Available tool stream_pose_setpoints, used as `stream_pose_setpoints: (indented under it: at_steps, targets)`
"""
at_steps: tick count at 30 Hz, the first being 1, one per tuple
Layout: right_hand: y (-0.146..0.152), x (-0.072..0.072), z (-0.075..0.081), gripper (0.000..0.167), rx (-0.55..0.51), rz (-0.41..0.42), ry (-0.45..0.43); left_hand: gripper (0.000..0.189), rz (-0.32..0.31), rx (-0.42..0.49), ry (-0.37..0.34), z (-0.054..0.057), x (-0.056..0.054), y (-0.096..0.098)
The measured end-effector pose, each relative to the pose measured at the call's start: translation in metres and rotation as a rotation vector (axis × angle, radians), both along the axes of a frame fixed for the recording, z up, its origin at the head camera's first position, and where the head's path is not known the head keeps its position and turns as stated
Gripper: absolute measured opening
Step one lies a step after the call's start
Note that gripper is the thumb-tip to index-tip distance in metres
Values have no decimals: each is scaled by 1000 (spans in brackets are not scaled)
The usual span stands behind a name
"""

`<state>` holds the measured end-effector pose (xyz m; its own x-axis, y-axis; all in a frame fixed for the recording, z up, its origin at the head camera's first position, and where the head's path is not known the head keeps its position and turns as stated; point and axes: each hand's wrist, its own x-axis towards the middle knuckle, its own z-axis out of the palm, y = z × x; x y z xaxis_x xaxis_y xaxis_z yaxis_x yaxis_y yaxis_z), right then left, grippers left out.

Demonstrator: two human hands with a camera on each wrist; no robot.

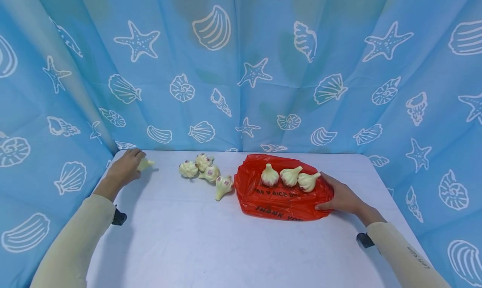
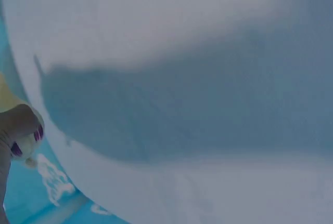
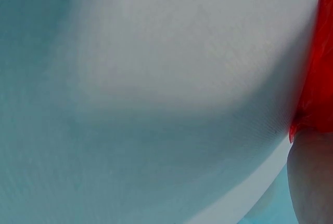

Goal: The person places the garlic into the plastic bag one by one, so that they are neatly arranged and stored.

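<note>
At the far left corner of the table, my left hand [image 1: 129,166] holds a garlic bulb [image 1: 144,164], its pale stem pointing right. The left wrist view shows purple patches on that bulb [image 2: 31,140] past the fingers. My right hand [image 1: 343,197] grips the right end of a red plastic bag [image 1: 248,196], the thumb on its front side. Three garlic bulbs [image 1: 270,175] sit in a row on top of the bag, the rightmost close to my fingers. In the right wrist view only the bag's edge [image 3: 318,94] and part of my hand show.
Several more garlic bulbs [image 1: 211,173] lie clustered left of the bag, the nearest one right at its edge. They rest on a white-covered table [image 1: 211,246]. A blue curtain with white shells and starfish [image 1: 241,112] surrounds the table at the back and sides.
</note>
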<state>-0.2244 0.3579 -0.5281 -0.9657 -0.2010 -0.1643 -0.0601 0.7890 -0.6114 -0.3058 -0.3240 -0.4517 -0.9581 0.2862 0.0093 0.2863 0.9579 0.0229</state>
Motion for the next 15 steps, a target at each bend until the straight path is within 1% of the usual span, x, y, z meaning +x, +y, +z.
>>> stream_pose_setpoints:
  at_steps: [4,7,9,12,15]
  targets:
    - [0,0,0,134,4,-13,3,65,37,169,40,7,-5,13]
    - [-1,0,1,134,-7,-8,2,66,59,251,49,15,-8,27]
    - [-2,0,2,133,-15,-4,-3,66,68,291,56,18,-10,38]
    - [-2,1,2,133,-9,-5,-4,66,76,381,75,22,-13,56]
    - [-2,1,1,134,-7,-6,2,64,60,473,115,23,-15,75]
